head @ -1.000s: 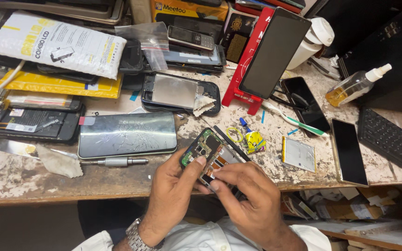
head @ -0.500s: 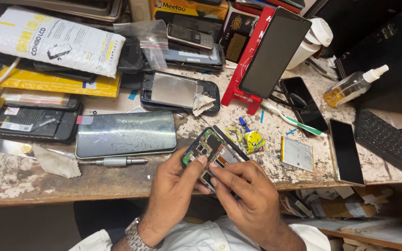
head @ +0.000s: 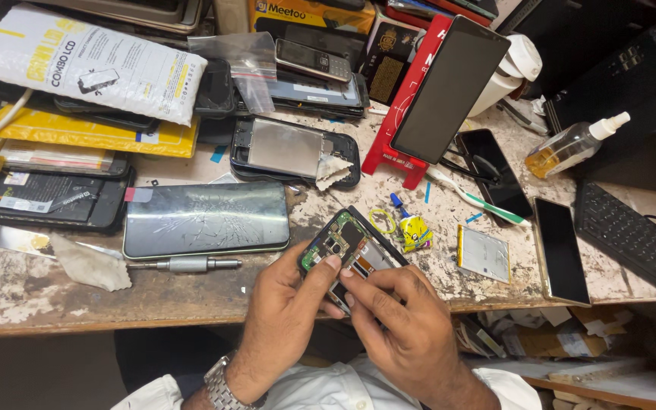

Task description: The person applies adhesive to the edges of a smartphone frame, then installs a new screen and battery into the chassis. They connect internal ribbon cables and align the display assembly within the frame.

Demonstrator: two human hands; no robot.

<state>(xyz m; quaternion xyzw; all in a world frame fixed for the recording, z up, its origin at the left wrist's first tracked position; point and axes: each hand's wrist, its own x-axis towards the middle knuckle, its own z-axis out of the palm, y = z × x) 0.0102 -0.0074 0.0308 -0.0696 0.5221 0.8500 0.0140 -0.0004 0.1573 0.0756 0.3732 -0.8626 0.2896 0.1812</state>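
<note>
An opened phone (head: 352, 244) with its green circuit board showing lies tilted at the near edge of a worn workbench (head: 55, 304). My left hand (head: 288, 310) grips its lower left side, thumb on the board near the camera module. My right hand (head: 398, 315) holds the lower right part, with fingertips pressed on the inside of the phone beside the left thumb. The phone's lower end is hidden under both hands. A silver watch sits on my left wrist.
A cracked screen panel (head: 205, 219) and a metal screwdriver (head: 185, 264) lie left of my hands. A small yellow tube (head: 413, 228), a flat battery (head: 484, 253), dark phones (head: 560, 250), a toothbrush (head: 474, 199), a spray bottle (head: 575, 144) and a keyboard (head: 635, 241) sit to the right.
My hands and the opened phone have stayed in nearly the same place. My fingers shifted slightly on the board.
</note>
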